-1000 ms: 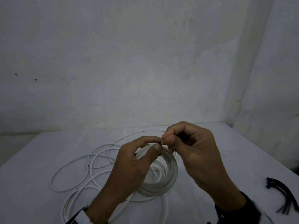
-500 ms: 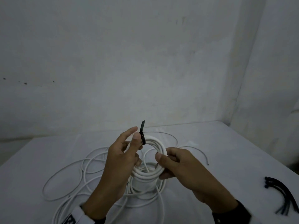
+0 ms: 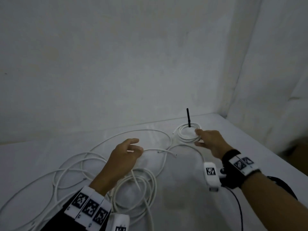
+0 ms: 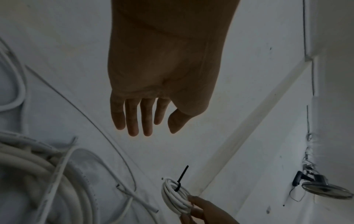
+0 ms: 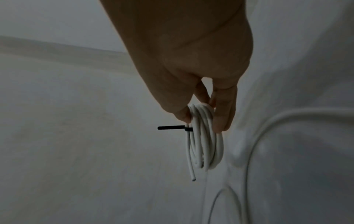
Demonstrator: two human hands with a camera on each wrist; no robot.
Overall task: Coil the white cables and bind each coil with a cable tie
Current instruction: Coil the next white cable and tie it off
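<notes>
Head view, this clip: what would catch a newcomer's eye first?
The black cable tie, its tail sticking straight up from the small bound coil at the far right of the white table, stands out against all the pale grey. The right hand pinches that coil's near edge. The left hand hangs open over the loose white cables sprawled across the near left.

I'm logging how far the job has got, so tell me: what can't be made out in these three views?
- Tie lock: the black cable tie circles the small coil, but in each view its head is too small and dim to show whether it is cinched.
- Coil contact: in the right wrist view the right hand covers the coil's top.
- Loose white cables: the head view's lower edge and the left hand hide their count.
</notes>
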